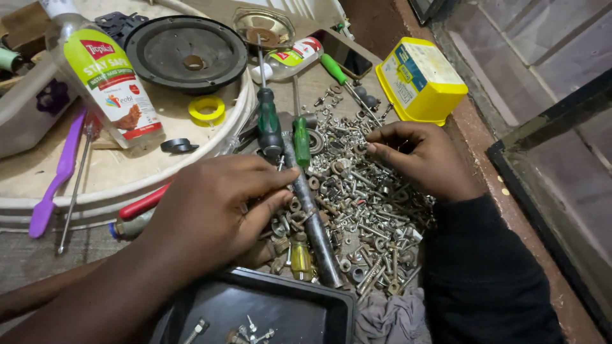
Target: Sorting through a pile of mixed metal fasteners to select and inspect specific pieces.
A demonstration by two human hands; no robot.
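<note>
Now both hands over the pile of screws and nuts (357,204): left hand (217,210) and right hand (421,159) fingertips pinched on tiny, indistinct pieces.

Your left hand (217,210) is bare, no glove, no ring or watch showing, and the forearm behind it is bare too. Your right hand (424,159) is also bare, but a black long sleeve (484,280) covers that arm to the wrist.

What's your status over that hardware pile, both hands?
Left hand pinching at the screw pile, contents hidden. Right hand picking at pile's top edge. Black tray near, few screws in. Screwdrivers lie across pile.
</note>
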